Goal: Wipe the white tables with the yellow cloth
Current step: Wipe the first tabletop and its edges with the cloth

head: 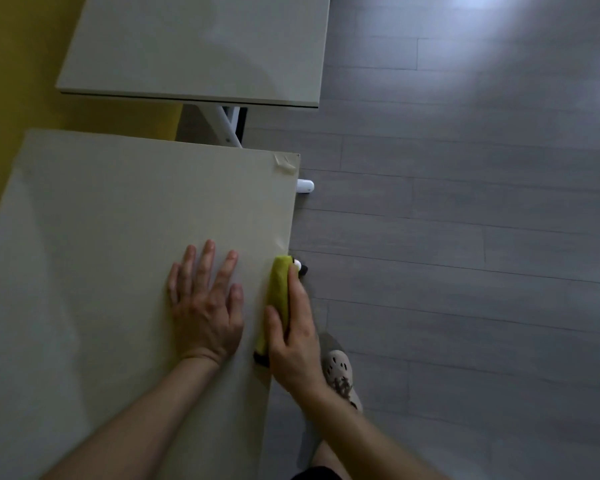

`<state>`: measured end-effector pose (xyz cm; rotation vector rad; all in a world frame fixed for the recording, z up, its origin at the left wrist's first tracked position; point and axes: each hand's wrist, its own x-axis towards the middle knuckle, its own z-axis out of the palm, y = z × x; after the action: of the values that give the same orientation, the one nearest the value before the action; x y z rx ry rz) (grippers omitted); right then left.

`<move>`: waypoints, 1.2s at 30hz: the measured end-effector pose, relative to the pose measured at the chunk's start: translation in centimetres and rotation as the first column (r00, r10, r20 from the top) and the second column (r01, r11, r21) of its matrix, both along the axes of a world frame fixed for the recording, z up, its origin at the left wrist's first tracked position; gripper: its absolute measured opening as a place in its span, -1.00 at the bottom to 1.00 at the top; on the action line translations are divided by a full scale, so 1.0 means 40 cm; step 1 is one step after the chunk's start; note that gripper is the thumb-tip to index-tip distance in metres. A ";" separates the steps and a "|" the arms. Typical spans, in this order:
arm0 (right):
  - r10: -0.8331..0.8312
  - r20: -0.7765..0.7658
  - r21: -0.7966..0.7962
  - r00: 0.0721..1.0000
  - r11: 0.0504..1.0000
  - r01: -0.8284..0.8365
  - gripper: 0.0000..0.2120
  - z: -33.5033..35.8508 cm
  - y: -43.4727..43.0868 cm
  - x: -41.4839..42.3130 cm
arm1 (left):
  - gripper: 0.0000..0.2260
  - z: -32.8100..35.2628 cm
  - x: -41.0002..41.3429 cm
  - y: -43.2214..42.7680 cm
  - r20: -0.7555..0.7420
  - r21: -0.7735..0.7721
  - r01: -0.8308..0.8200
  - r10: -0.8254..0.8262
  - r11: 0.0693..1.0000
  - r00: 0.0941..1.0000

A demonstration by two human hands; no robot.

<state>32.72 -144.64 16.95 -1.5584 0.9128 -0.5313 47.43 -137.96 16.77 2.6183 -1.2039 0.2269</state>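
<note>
My right hand (297,336) grips the folded yellow cloth (277,296) along the right edge of the near white table (118,237); the thumb lies on the cloth on top and the fingers wrap over the table's side. My left hand (205,306) rests flat on the tabletop just left of the cloth, fingers spread. A second white table (201,46) stands beyond the near one, separated by a gap.
Grey plank floor (465,237) fills the right side. A yellow wall (11,64) runs along the left. White table legs (227,128) show in the gap, and a white foot (305,186) sticks out by the near table. My shoe (340,372) is below the right hand.
</note>
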 end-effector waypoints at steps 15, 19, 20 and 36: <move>0.054 0.029 0.058 0.998 0.997 -0.056 -0.26 0.006 0.088 -0.048 | -0.53 -0.004 0.009 -0.001 0.002 0.003 -0.003 0.003 1.000 1.000; 0.079 0.034 0.067 0.996 0.994 -0.081 -0.28 0.012 0.038 -0.036 | -0.52 -0.001 0.016 -0.005 -0.041 -0.016 0.013 -0.014 1.000 0.999; 0.048 0.028 0.093 0.998 0.994 -0.051 -0.28 0.013 -0.025 0.011 | -0.52 -0.001 0.015 -0.002 -0.059 -0.020 0.017 -0.018 1.000 0.998; 0.134 -0.037 -0.013 0.990 0.991 -0.135 -0.27 0.028 0.378 -0.264 | -0.56 0.045 -0.273 0.469 -0.162 0.054 0.182 -0.171 0.982 0.972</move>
<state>22.15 -129.50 18.07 -1.6355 0.8257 -0.4159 36.53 -119.19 18.58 2.5103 -1.4004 -0.0532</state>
